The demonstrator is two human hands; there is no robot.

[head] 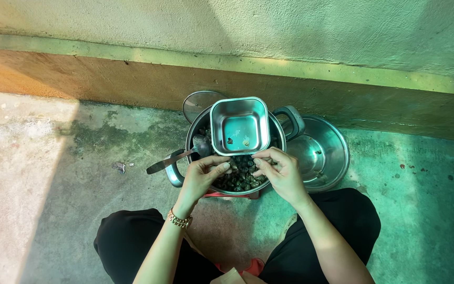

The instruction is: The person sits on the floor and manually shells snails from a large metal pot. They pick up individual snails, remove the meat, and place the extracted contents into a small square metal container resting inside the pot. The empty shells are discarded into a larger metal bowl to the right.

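Pinching small dark shells over the round steel pot [193, 138], fingers of left hand [202, 176] and right hand [282, 172].

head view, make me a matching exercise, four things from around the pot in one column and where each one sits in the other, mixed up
Things:
1. square metal container
2. ladle
3. round metal bowl
4. left hand

Places:
A. on the ground to the right of the pot
B. resting across the top of the pot
C. at the pot's near rim, over the dark shells
D. handle sticking out over the pot's left side

Pairs: 1-B, 2-D, 3-A, 4-C
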